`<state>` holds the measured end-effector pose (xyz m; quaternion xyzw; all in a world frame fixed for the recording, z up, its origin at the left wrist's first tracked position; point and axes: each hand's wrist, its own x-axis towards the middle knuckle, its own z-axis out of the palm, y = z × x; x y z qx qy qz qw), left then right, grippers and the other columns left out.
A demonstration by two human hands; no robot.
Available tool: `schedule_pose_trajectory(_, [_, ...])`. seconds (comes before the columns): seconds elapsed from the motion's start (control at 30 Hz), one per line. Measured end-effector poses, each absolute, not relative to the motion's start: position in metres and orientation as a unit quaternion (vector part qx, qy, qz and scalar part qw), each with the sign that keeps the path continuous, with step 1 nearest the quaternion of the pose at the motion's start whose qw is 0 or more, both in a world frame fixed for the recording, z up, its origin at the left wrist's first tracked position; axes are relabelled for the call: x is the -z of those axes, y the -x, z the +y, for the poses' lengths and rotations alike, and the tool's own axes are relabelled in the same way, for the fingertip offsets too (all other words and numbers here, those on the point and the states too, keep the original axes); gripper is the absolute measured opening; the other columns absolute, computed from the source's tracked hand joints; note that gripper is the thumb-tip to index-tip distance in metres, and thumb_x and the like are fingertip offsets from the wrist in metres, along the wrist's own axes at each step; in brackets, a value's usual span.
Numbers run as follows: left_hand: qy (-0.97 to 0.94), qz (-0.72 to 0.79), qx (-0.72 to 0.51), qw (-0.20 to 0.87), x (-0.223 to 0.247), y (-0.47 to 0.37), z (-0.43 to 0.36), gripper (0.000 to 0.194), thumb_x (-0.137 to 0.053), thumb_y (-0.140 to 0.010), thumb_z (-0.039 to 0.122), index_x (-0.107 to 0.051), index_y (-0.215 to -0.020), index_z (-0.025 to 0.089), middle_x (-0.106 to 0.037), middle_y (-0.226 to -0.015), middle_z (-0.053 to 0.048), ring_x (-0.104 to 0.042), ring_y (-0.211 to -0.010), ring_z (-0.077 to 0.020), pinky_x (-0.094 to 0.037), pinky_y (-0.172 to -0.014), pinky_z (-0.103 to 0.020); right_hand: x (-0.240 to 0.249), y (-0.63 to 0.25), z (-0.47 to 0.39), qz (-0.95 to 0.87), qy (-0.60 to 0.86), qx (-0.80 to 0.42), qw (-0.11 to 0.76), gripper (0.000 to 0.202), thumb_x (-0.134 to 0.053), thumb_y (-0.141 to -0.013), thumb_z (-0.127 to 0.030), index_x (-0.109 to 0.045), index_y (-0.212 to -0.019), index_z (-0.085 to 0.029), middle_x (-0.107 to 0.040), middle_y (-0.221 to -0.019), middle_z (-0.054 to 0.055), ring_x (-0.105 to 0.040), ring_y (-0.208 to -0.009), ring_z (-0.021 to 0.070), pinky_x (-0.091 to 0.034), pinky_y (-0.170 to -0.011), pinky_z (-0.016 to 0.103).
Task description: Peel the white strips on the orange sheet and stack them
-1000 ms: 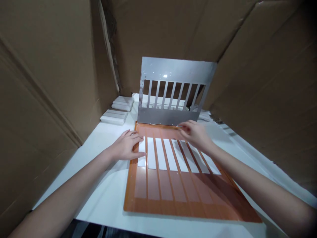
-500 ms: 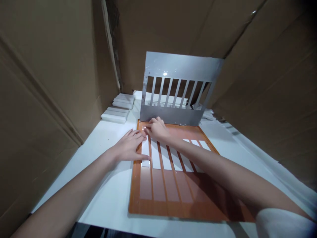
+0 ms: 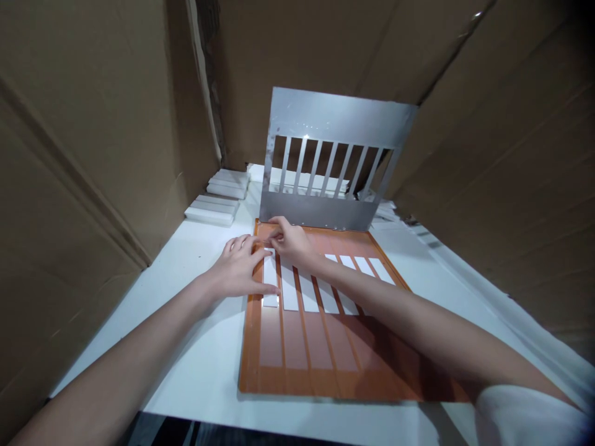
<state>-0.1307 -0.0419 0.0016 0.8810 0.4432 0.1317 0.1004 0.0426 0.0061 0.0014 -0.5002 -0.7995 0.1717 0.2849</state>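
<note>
An orange board (image 3: pixel 307 384) lies flat, with several white strips (image 3: pixel 289 291) in a row of slots across it. My left hand (image 3: pixel 235 271) rests at the board's left edge, fingers apart, its thumb reaching over the leftmost white strip (image 3: pixel 270 279). At that strip's far end, my right hand (image 3: pixel 290 241) has its thumb and fingertips pinched together beside the left fingertips. Whatever is in the pinch is too small to make out. My right forearm crosses the board and hides parts of the other strips. A slotted metal plate (image 3: pixel 320 210) stands upright along the board's far edge.
Two stacks of white strips (image 3: pixel 211 210) sit on the white table (image 3: pixel 186 365) at the back left. More white pieces (image 3: pixel 385 210) lie behind the plate and to its right. Cardboard walls (image 3: pixel 93 124) enclose the table at the left, back and right.
My left fingers have drawn back from the leftmost strip and spread more, uncovering its far part. The right hand's fingertips have come together in a pinch. The view has shifted slightly.
</note>
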Motion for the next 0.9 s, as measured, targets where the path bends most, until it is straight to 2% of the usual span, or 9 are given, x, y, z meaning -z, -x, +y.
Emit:
schedule_pose_trajectory(0.13, [-0.856, 0.476, -0.159, 0.129, 0.004, 0.131, -0.038, 0.087, -0.054, -0.053, 0.079, -0.047, -0.116, 0.020, -0.045, -0.119, -0.012, -0.034, -0.119, -0.0343, -0.026, -0.099, -0.048, -0.005, -0.046, -0.007, -0.824, 0.477, -0.150, 0.268, 0.028, -0.049, -0.080, -0.012, -0.061, -0.104, -0.020, -0.071, -0.085, 0.002, -0.065, -0.077, 0.0137, -0.047, -0.071, 0.025])
schedule_pose_trajectory(0.2, [-0.850, 0.483, -0.161, 0.134, 0.008, 0.131, -0.037, 0.086, -0.055, -0.054, 0.077, -0.045, -0.117, 0.019, -0.045, -0.121, -0.012, -0.033, -0.121, -0.0343, -0.025, -0.100, -0.048, -0.007, -0.047, -0.014, -0.848, 0.453, -0.108, 0.254, 0.027, -0.049, -0.081, -0.011, -0.064, -0.102, -0.020, -0.071, -0.087, 0.003, -0.065, -0.078, 0.0148, -0.047, -0.071, 0.026])
schedule_pose_trajectory(0.27, [-0.850, 0.488, -0.148, 0.133, 0.012, 0.132, -0.036, 0.091, -0.056, -0.056, 0.074, -0.039, -0.125, 0.018, -0.037, -0.133, -0.014, -0.025, -0.128, -0.0352, -0.020, -0.103, -0.049, -0.008, -0.049, -0.021, -0.870, 0.425, -0.076, 0.238, 0.028, -0.048, -0.081, -0.009, -0.066, -0.100, -0.020, -0.071, -0.089, 0.004, -0.065, -0.078, 0.0153, -0.046, -0.071, 0.026])
schedule_pose_trajectory(0.4, [-0.853, 0.494, -0.098, 0.138, 0.015, 0.134, -0.034, 0.106, -0.053, -0.060, 0.074, -0.015, -0.143, 0.020, -0.009, -0.150, -0.012, -0.001, -0.136, -0.0362, -0.005, -0.107, -0.053, -0.011, -0.051, -0.035, -0.892, 0.414, -0.065, 0.169, 0.027, -0.045, -0.082, -0.008, -0.068, -0.090, -0.019, -0.071, -0.087, 0.004, -0.063, -0.075, 0.0147, -0.044, -0.067, 0.023])
schedule_pose_trajectory(0.5, [-0.861, 0.481, -0.076, 0.143, 0.012, 0.134, -0.035, 0.107, -0.049, -0.062, 0.076, -0.010, -0.145, 0.022, -0.002, -0.152, -0.009, 0.005, -0.137, -0.0351, -0.001, -0.107, -0.053, -0.013, -0.052, -0.044, -0.902, 0.413, -0.048, 0.118, 0.027, -0.043, -0.082, -0.007, -0.068, -0.086, -0.018, -0.069, -0.083, 0.005, -0.062, -0.076, 0.0151, -0.043, -0.068, 0.024])
schedule_pose_trajectory(0.73, [-0.886, 0.431, -0.088, 0.148, 0.006, 0.134, -0.034, 0.101, -0.046, -0.067, 0.074, -0.011, -0.145, 0.021, -0.008, -0.151, -0.002, 0.003, -0.137, -0.0331, 0.003, -0.108, -0.054, -0.008, -0.054, -0.050, -0.929, 0.363, 0.010, 0.075, 0.024, -0.046, -0.082, -0.010, -0.063, -0.098, -0.014, -0.066, -0.103, 0.009, -0.058, -0.102, 0.0205, -0.044, -0.087, 0.032])
schedule_pose_trajectory(0.9, [-0.890, 0.415, -0.090, 0.167, 0.007, 0.134, -0.032, 0.094, -0.048, -0.070, 0.071, -0.015, -0.144, 0.023, -0.016, -0.150, 0.000, -0.001, -0.137, -0.0323, 0.007, -0.107, -0.055, -0.005, -0.055, -0.046, -0.943, 0.323, 0.057, 0.049, 0.019, -0.051, -0.083, -0.016, -0.063, -0.096, -0.011, -0.066, -0.106, 0.012, -0.059, -0.102, 0.0220, -0.044, -0.092, 0.037])
